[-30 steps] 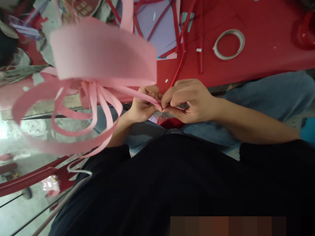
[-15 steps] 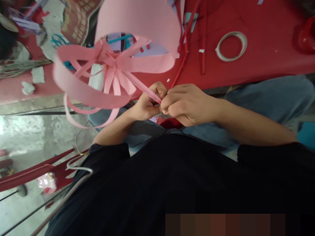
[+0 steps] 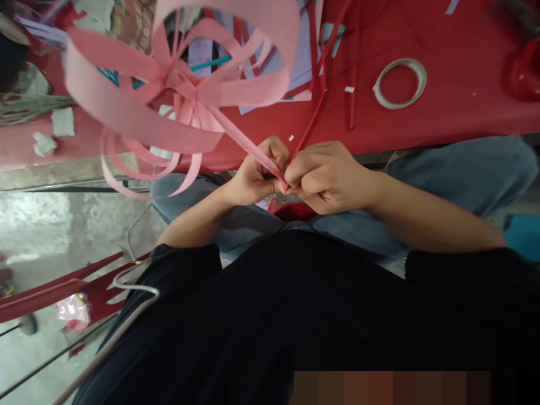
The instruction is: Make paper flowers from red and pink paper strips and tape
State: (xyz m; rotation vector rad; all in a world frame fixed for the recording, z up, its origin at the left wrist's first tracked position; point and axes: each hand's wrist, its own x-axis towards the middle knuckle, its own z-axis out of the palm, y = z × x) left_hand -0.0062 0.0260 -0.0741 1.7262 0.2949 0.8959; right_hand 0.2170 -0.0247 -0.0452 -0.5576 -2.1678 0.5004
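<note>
Large pink ribbon loops (image 3: 143, 121), gathered in a bunch, hang above the table edge at upper left. From the bunch a narrow pink strip (image 3: 244, 143) runs down to both hands. My left hand (image 3: 259, 174) pinches the end of this strip between thumb and fingers. Close against it on the right, my right hand (image 3: 327, 177) is closed, its fingertips at the same strip end. A thin red strip (image 3: 312, 126) reaches from the table down to my right hand; whether it is gripped there is hidden.
On the red table (image 3: 455, 67) lie a roll of tape (image 3: 400, 83), purple papers (image 3: 276, 70), small white scraps and a bundle of pale cords (image 3: 34, 109). A red chair (image 3: 99, 292) stands at lower left. A white cable (image 3: 135, 315) runs beside my body.
The pink loops have shifted up and to the left. Both hands stay together at the strip end, slightly further right, and the fingertips of my right hand have turned a little.
</note>
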